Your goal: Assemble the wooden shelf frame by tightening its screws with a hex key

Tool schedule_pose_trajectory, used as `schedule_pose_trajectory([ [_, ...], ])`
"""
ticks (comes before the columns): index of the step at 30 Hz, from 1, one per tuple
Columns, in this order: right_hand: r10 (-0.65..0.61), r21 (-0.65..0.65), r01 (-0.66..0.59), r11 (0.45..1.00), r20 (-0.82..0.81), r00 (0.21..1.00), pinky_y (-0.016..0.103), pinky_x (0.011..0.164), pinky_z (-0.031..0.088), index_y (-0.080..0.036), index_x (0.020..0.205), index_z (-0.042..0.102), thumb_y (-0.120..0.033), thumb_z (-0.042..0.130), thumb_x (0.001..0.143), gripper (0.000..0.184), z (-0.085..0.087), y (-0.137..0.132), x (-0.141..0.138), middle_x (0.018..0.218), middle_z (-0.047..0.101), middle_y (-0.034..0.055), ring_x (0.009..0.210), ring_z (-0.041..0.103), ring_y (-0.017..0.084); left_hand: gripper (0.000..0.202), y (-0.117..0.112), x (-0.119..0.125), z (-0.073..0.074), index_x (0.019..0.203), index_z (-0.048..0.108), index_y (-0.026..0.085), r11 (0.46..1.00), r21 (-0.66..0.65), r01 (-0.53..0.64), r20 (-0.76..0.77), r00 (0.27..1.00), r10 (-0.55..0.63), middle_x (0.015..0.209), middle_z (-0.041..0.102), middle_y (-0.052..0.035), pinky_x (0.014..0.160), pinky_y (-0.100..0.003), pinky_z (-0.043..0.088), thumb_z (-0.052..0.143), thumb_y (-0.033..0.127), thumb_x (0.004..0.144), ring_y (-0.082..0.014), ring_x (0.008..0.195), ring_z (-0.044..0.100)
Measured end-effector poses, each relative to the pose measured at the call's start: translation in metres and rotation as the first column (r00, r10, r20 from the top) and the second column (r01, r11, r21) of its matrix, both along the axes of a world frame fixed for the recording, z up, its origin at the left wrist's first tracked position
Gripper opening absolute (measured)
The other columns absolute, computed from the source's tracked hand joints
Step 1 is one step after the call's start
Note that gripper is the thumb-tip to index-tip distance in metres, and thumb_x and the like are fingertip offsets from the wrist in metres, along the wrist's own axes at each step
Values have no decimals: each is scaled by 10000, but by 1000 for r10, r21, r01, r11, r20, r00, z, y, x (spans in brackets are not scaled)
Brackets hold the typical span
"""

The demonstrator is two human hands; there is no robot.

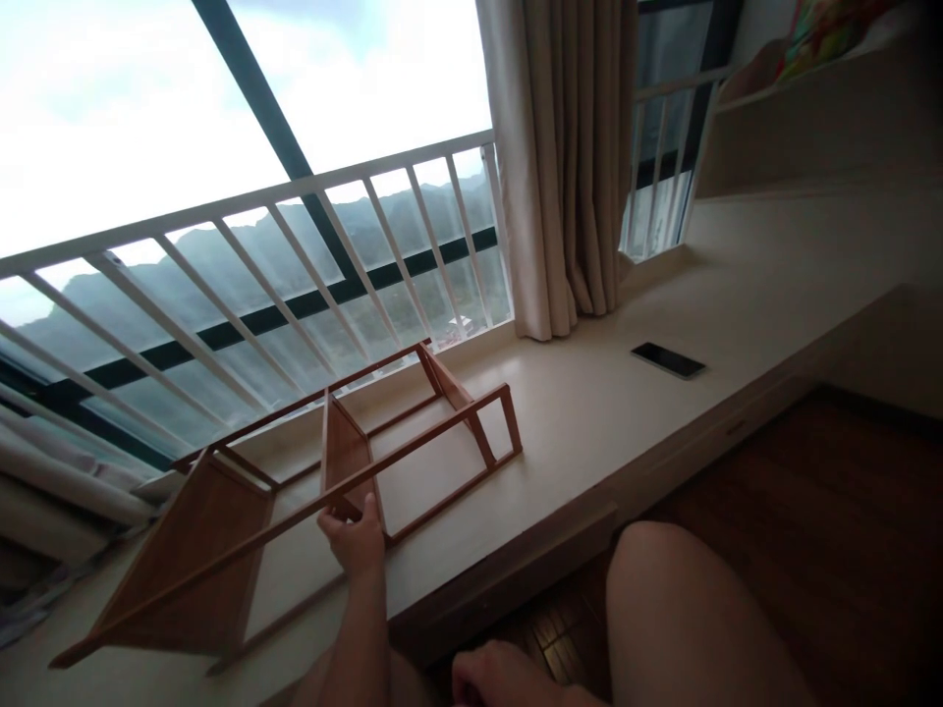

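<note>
Rack point(343, 454): a wooden frame lying on its side on the worktop point(589, 412), running from lower left towards the curtain, just inside the window. It has three flat panels joined by thin rails. One end panel is at lower left, one panel is in the middle, and the far end is an open rail frame.
Left hand point(358, 535): reaches forward to the rack's near side, by the foot of the middle panel.
Left fingers: wrapped round the near rail, clamped on the rack, with the thumb out to the left.
Right hand point(501, 678): low at the picture's bottom edge, beside the bare knee point(685, 609), well apart from the rack.
Right fingers: partly cut off by the edge, so I cannot tell how they are set.
Phone point(668, 360): flat and screen up on the worktop, well to the right of the rack, near the curtain's foot.
Curtain point(567, 167): beige, hanging to the worktop between two window panes.
Railing point(295, 189): white bars across the window behind the rack.
Floor point(810, 491): dark wood, below the worktop's front edge.
</note>
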State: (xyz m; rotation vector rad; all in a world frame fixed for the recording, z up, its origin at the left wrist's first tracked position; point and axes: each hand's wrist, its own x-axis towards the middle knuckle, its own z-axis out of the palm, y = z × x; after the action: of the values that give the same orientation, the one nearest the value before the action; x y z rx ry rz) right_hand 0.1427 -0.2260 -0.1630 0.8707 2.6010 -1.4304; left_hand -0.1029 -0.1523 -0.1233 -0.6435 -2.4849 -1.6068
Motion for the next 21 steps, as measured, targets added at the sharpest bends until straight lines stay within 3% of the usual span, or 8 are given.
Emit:
schedule_pose_trajectory([
  [7,11,37,-10,999,-30,1000,240,653,445,-232,1001,717,-421,625,818,279,2,-4,3,950,758,50,842,700,214,312,-2,-3,-1,1026,600,160,946,-321,38,-169,981,-97,944,687,-142,841,-393,499,494,400,856,-306,940,666],
  [13,17,65,-16,998,-26,1000,239,666,439,-242,993,722,-427,623,803,283,-4,-8,2,946,757,43,841,688,203,303,-10,-1,2,984,619,149,942,-335,-15,-175,984,-47,908,692,-158,786,-390,501,493,384,840,-332,918,670],
  [21,-29,35,32,999,-63,998,240,638,387,-231,957,708,-405,612,786,262,9,-15,10,932,747,39,829,669,194,226,-28,0,6,881,599,173,939,-332,90,-115,984,-135,827,685,-112,742,-343,486,506,376,848,-297,891,673],
])
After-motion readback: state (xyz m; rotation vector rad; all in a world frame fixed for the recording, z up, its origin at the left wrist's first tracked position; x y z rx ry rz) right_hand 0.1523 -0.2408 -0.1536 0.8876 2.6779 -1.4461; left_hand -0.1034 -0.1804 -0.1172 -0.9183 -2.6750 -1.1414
